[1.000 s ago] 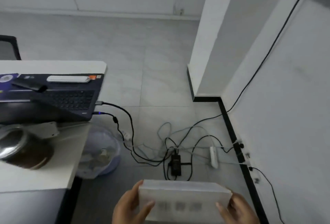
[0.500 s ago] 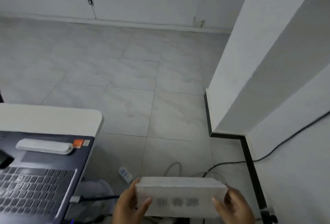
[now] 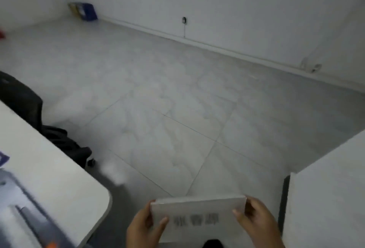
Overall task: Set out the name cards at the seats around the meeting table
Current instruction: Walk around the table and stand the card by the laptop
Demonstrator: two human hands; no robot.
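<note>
A stack of white name cards (image 3: 199, 219) with dark printed characters on the top face sits at the bottom middle of the view, held over the floor. My left hand (image 3: 145, 228) grips its left end with the thumb on top. My right hand (image 3: 258, 222) grips its right end the same way. The white meeting table (image 3: 49, 168) runs along the left side, its rounded corner close to my left hand.
A black office chair (image 3: 23, 99) stands behind the table at the left. A laptop's edge (image 3: 25, 218) lies on the table at the lower left. A white wall corner (image 3: 325, 198) juts in at the right. Grey tiled floor (image 3: 177, 99) stretches ahead to the far wall.
The view has swung left and up: the cables and power strip on the floor have left the frame, the chair has come into view. Both hands still hold the cards.
</note>
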